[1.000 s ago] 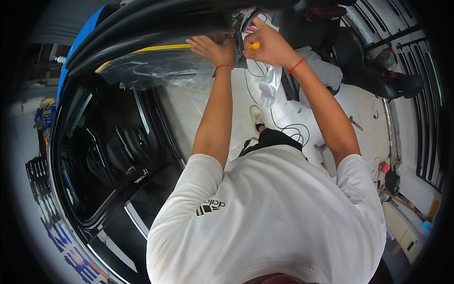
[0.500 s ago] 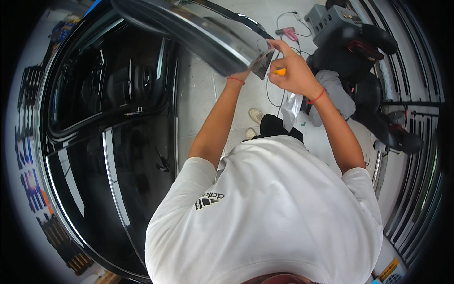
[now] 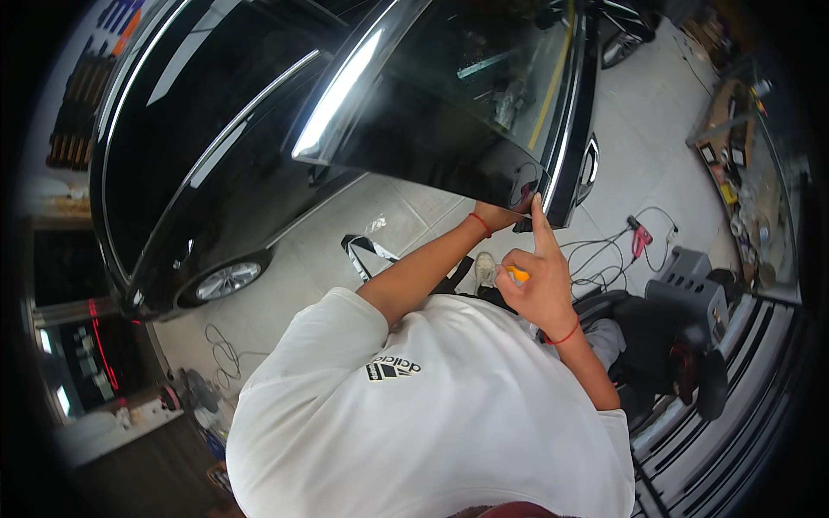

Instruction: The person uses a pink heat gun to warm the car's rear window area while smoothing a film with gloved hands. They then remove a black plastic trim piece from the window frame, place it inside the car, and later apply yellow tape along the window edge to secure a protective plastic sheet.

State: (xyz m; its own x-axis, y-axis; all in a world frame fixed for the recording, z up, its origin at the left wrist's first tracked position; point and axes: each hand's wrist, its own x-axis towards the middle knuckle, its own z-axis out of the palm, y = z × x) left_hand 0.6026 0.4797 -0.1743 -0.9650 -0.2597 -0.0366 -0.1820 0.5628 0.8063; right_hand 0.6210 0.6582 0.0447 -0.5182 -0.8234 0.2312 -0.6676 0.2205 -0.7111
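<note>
The black car's open door (image 3: 563, 194), with its dark window glass (image 3: 440, 112), fills the upper middle. My right hand (image 3: 544, 281) has its index finger stretched up to the lower corner of the window, touching near the bright trim. Its other fingers are curled round a small orange tool (image 3: 518, 274), of which only a bit shows. Beside it, my left hand (image 3: 499, 216) reaches to the door's near edge. Its fingers are mostly hidden behind the edge, so their grip does not show.
The black car body (image 3: 216, 138) with a wheel (image 3: 229, 278) stands at the left. A red heat gun (image 3: 641, 240) and loose cables (image 3: 596, 259) lie on the tiled floor. At the right are a grey case (image 3: 691, 289), a black seat (image 3: 648, 345) and a cluttered bench (image 3: 734, 155).
My view has turned, so the door and its window show more fully. My right index finger is now stretched out; earlier thumb and finger were near the corner. The orange tool stays in the right hand.
</note>
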